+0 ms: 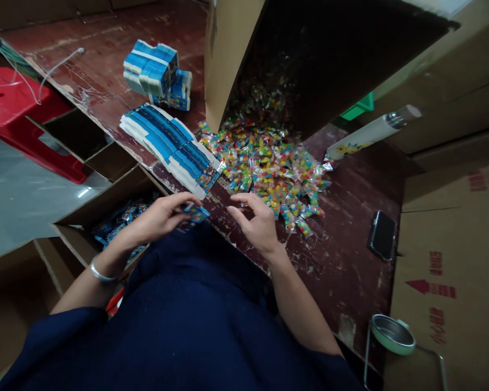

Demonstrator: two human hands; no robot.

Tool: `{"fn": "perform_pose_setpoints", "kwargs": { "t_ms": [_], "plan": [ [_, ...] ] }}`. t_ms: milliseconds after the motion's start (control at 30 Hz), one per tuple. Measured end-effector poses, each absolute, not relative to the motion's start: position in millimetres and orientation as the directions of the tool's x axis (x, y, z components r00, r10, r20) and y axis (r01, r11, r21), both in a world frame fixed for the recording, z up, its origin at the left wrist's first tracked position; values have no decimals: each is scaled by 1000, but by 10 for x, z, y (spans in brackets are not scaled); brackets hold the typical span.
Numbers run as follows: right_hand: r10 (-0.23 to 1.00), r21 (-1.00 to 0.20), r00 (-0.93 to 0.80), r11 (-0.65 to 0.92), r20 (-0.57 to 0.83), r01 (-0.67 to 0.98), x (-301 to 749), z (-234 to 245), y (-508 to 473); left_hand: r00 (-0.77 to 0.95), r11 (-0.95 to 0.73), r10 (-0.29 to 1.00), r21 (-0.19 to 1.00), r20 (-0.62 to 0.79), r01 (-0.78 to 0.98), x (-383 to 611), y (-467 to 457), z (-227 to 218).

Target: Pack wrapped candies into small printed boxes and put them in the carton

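My left hand [165,217] pinches a small blue printed packet [196,213] between thumb and fingers, just off the table's front edge. To its right, my right hand [255,220] has thumb and fingers apart with nothing between them. Beyond the hands, a heap of small clear bags of colourful candies [264,168] spills from a tipped cardboard box [230,54]. A fanned row of flat blue-and-white packets [169,144] lies left of the heap. Behind that row sit stacked bundles of similar packets [152,65].
An open carton holding blue packets [124,222] stands below the table at left, near a red stool [16,100]. On the table's right are a phone [382,235] and a white bottle [362,136]. Large cartons [452,244] line the right side, with a metal-lined cup [392,334] beside them.
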State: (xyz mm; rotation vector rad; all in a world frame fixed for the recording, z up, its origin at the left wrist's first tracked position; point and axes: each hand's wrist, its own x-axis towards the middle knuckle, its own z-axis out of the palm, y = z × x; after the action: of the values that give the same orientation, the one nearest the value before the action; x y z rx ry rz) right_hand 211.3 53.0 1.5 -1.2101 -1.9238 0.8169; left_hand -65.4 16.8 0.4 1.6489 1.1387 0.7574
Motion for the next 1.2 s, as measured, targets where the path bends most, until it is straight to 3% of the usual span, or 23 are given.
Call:
{"fn": "perform_pose_setpoints", "kwargs": {
  "t_ms": [100,167,267,467,567,667,767,867,933,1000,1100,1200],
  "plan": [
    [931,-720,-278,360,236,593,2151,-101,686,384,-124,914,811,-131,572,-972,229,49],
    [906,-681,-344,415,247,603,2036,-148,789,342,-120,929,762,-139,636,-1044,242,46],
    [843,-594,-461,528,279,607,1722,-213,924,292,-84,948,786,-126,612,-969,243,28],
    [825,-518,-531,544,191,660,1426,-379,1092,230,-8,963,840,-139,543,-839,260,4],
    [776,-552,-563,612,284,566,1537,-380,1067,200,88,965,928,-170,362,-805,269,-41],
    [722,-483,-481,691,498,537,1654,-302,893,182,265,950,964,-255,-31,-642,273,-130],
    [575,-343,-463,799,674,493,1707,-208,594,194,376,926,821,-323,-430,-404,284,-224],
    [476,-289,-522,869,708,400,1719,-133,315,240,402,915,670,-325,-623,-241,291,-256],
    [492,-350,-555,869,671,349,1735,-75,216,289,420,907,638,-306,-645,-208,281,-234],
    [604,-495,-544,794,582,352,1768,3,202,343,439,897,650,-279,-621,-214,254,-194],
    [801,-710,-492,562,341,425,1828,142,280,427,450,875,705,-227,-547,-230,196,-147],
    [856,-812,-504,376,120,446,1864,255,362,466,387,871,798,-153,-462,-218,141,-129]
  ]
}}
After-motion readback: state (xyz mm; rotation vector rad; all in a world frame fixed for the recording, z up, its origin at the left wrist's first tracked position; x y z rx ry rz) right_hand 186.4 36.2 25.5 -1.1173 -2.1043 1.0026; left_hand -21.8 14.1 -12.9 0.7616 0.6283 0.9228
